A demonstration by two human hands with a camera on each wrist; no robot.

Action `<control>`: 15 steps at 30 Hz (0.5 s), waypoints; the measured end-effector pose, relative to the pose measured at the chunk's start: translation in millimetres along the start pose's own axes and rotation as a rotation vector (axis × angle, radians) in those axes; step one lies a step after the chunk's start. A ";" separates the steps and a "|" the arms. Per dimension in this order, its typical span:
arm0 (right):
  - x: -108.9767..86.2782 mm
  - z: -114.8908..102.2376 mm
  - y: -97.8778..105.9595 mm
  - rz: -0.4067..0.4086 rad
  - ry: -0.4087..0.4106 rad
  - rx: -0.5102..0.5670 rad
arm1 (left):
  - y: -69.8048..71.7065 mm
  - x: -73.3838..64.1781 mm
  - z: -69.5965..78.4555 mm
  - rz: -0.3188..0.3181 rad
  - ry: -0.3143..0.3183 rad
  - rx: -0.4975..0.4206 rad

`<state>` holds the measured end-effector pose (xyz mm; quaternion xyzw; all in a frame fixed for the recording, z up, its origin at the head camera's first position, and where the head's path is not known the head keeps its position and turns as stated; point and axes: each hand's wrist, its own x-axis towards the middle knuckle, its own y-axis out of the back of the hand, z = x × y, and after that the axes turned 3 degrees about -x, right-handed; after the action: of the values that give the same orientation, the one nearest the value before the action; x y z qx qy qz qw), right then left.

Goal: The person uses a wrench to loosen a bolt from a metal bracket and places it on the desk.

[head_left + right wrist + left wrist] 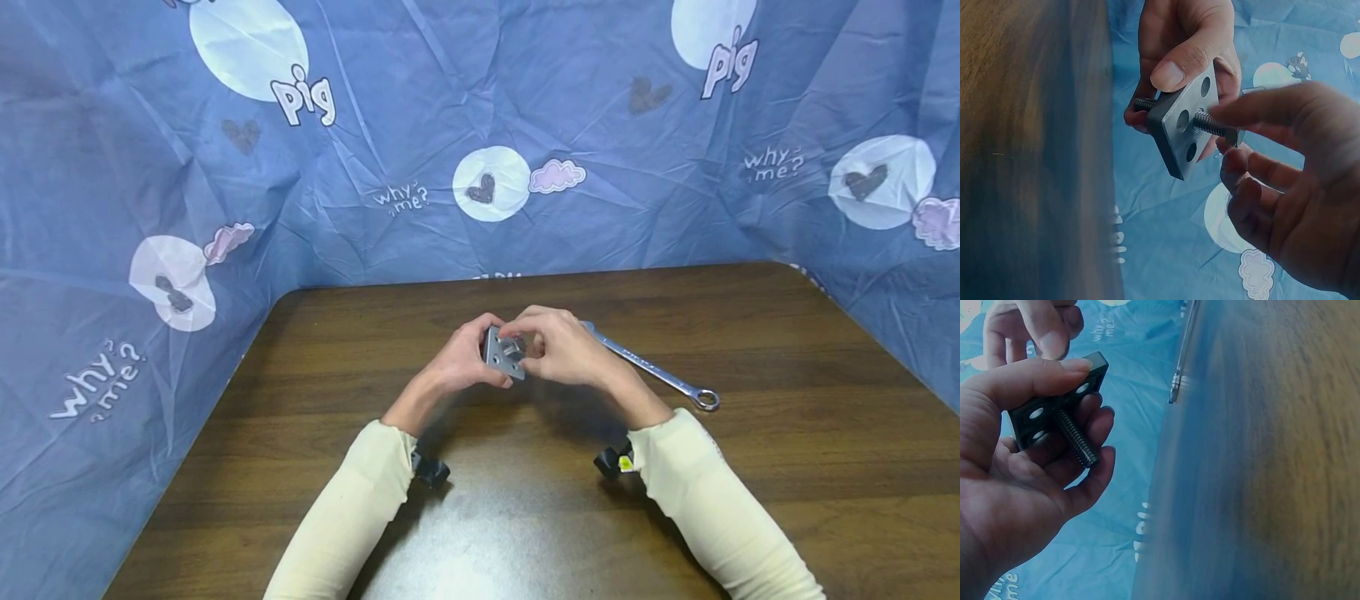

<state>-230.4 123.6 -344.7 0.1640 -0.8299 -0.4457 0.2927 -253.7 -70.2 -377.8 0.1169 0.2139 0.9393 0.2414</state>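
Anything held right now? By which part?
Left hand: metal plate, gripped by its edges. Right hand: around the bolt near its head; whether it actually grips it, can't tell.

One plate point(1179, 139), one bolt point(1212, 125), one wrench point(651, 367)

Blue cloth point(420, 242) reads "pig" and "why me?" (wrench point(652, 367) lettering seems illegible).

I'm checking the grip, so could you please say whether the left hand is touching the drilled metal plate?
Touching: the right wrist view shows the left hand gripping the drilled metal plate, its thumb lying on the plate's edge.
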 end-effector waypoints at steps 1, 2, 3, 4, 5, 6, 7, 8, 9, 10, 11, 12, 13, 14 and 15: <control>-0.2 0.1 0.1 -0.001 -0.014 -0.005 | -0.1 0.0 -0.1 0.001 -0.001 -0.004; -0.4 0.3 0.2 -0.001 -0.031 -0.007 | -0.2 0.0 -0.2 0.001 -0.001 -0.009; -0.4 0.4 0.1 -0.001 -0.052 -0.008 | -0.1 -0.1 -0.4 0.002 0.000 -0.014; -0.3 0.5 0.1 0.001 -0.072 -0.013 | -0.2 -0.1 -0.6 0.002 0.001 -0.022; -0.1 0.7 0.0 0.001 -0.092 -0.023 | -0.2 -0.1 -0.7 0.000 0.003 -0.028; 0.1 0.9 -0.2 0.000 -0.113 -0.030 | -0.3 -0.2 -0.9 -0.001 0.005 -0.032; 0.2 1.2 -0.3 -0.002 -0.134 -0.037 | -0.3 -0.4 -1.1 -0.004 0.009 -0.034; 0.5 1.6 -0.6 -0.005 -0.157 -0.041 | -0.3 -0.5 -1.3 -0.008 0.012 -0.036; 0.7 1.8 -0.7 -0.009 -0.179 -0.047 | -0.3 -0.7 -1.2 -0.010 0.013 -0.037; 0.8 2.0 -0.9 -0.015 -0.202 -0.051 | -0.3 -0.8 -1.2 -0.011 0.013 -0.035; 0.9 2.3 -1.1 -0.020 -0.221 -0.050 | -0.3 -0.9 -1.0 -0.011 0.013 -0.031; 1.0 2.4 -1.4 -0.023 -0.238 -0.048 | -0.3 -0.9 -0.8 -0.010 0.013 -0.028; 1.1 2.5 -1.8 -0.024 -0.255 -0.047 | -0.2 -1.0 -0.5 -0.009 0.013 -0.026; 1.4 2.4 -2.0 -0.021 -0.269 -0.045 | -0.1 -1.0 -0.2 -0.007 0.012 -0.024; 1.3 2.1 -2.2 -0.016 -0.280 -0.042 | -0.2 -1.0 0.2 -0.005 0.009 -0.022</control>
<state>-232.8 123.1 -347.0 0.1008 -0.8517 -0.4838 0.1740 -252.6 -70.5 -377.8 0.1093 0.2048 0.9416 0.2440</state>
